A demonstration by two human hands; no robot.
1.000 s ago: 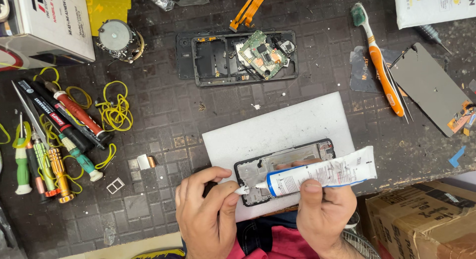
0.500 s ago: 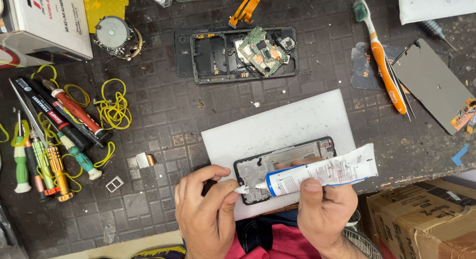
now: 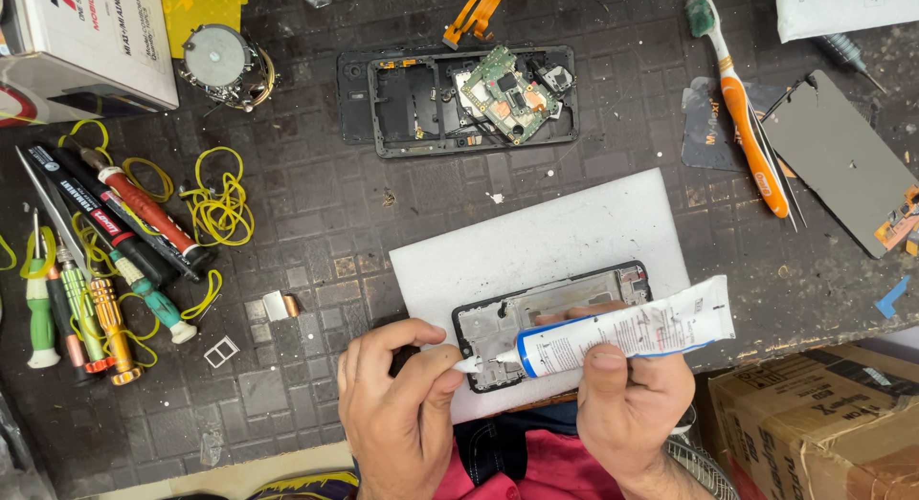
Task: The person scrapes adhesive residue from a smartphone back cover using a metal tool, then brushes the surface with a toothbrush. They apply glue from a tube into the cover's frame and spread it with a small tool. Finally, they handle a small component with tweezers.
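Observation:
My right hand (image 3: 627, 404) grips a white glue tube (image 3: 632, 330) with a blue collar, lying level and pointing left. Its thin white nozzle (image 3: 476, 362) meets the fingertips of my left hand (image 3: 397, 400), which pinch the nozzle tip. Under the tube lies a black phone frame (image 3: 546, 309) on a white sheet (image 3: 536, 237), at the near edge of the dark mat. My left fingers partly hide the frame's left end.
A second opened phone body with a green circuit board (image 3: 459, 98) lies farther back. Screwdrivers and yellow rubber bands (image 3: 105, 242) lie left. An orange toothbrush (image 3: 747, 117), tweezers and a grey panel (image 3: 842, 160) lie right. A cardboard box (image 3: 823, 423) stands near right.

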